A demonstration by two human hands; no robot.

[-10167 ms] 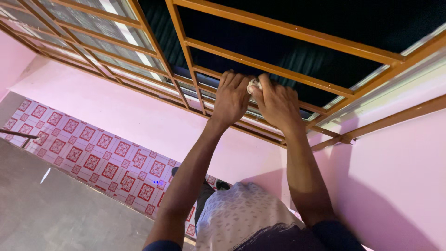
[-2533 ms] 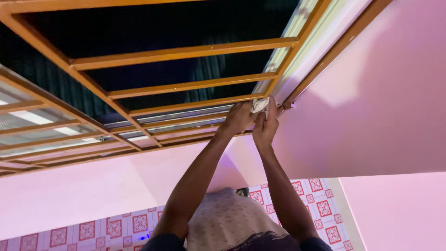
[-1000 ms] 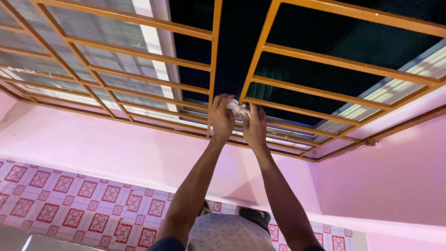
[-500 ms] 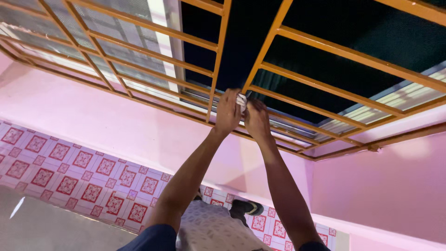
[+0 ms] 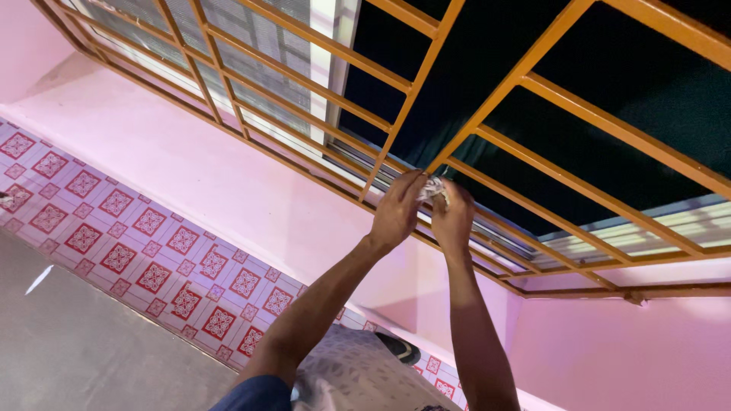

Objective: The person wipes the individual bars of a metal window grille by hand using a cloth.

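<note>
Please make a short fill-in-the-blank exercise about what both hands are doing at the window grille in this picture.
1. The left hand and the right hand hold a small crumpled ____ cloth between them.
2. The bars of the window grille are painted ____.
3. The wall below the grille is ____.
4. The patterned tiles lie ____ the pink band of wall.

Missing words: white; orange; pink; below

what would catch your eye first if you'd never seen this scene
Two bare arms reach up the middle, the left hand and right hand pinching a small crumpled white cloth against the orange window grille. Behind the bars the opening is dark. Below, a pink wall runs down to a band of red-patterned tiles at lower left.
</note>
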